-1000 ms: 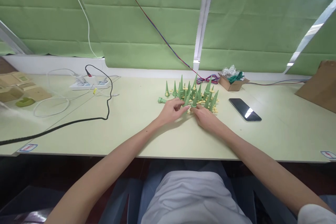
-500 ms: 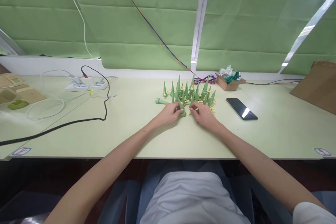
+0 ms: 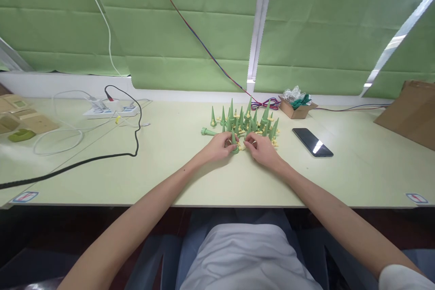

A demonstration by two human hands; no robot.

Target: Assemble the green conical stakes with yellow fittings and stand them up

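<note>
My left hand [image 3: 220, 147] is closed on a green cone-shaped spike [image 3: 234, 144], which stands point up at the front of a group of similar spikes [image 3: 263, 120]. Small yellow pieces, like little valves, stick out from many of them, and one shows beside the held spike. Close by on the right, my right hand [image 3: 261, 147] has its thumb and fingertips pinched together; what lies between them is too small to make out. A single green spike [image 3: 208, 132] rests on its side left of the group.
A black phone [image 3: 312, 142] lies right of the spikes. Behind it sits a small cardboard box [image 3: 297, 111] with plastic and green material inside. Farther right is a larger cardboard piece [image 3: 408, 113]. A power strip [image 3: 112, 111] and a black cable [image 3: 102, 156] occupy the left side.
The spike in my left hand has shifted slightly toward me and stands more upright. My right hand has moved a little to the left, closer to it.
</note>
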